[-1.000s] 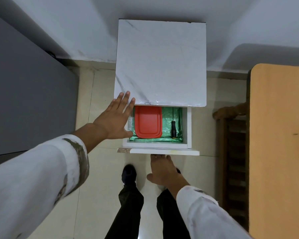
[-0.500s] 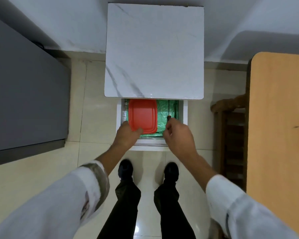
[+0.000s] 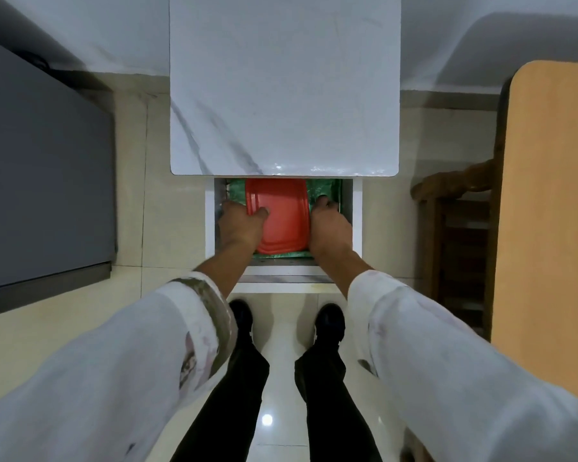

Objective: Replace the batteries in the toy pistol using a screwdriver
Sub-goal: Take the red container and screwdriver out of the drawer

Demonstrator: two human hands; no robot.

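Drawer [image 3: 357,215] walls crowd left hand [image 3: 239,225], box [image 3: 286,225], right hand [image 3: 329,228]

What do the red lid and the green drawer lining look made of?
The red lid: likely plastic, smooth matte, with a moulded raised rim and rounded corners. The green lining: probably thin foil or plastic sheet, glossy, crinkled with bright glints; cannot tell which.

Both have gone from the front edge down into the drawer [image 3: 357,215]. The left grip [image 3: 239,225] now clasps the left edge of the red container [image 3: 286,221], thumb on top. The right grip [image 3: 329,225] covers the spot where the screwdriver lay, hiding it.
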